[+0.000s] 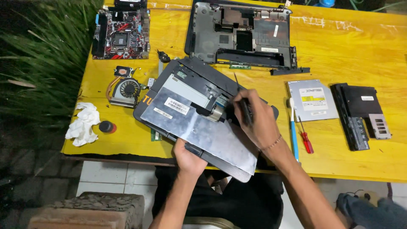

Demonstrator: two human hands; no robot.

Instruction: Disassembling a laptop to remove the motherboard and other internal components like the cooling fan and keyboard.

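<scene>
A dark laptop top cover [186, 72] lies tilted on the yellow table [347, 46], with a silver keyboard back plate [199, 127] lifted over it. My left hand [188, 157] grips the near edge of the plate and cover from below. My right hand [254, 118] is shut on a thin black tool [244, 106] whose tip reaches up near the ribbon cable [218, 106] by the plate's upper edge.
The laptop's bottom case [241, 34] and a motherboard [122, 34] lie at the back. A cooling fan with copper pipe [126, 90], white cloth [83, 123] and small black cap [107, 126] sit left. Right: optical drive [311, 99], battery [360, 114], blue tool [294, 131], red screwdriver [306, 140].
</scene>
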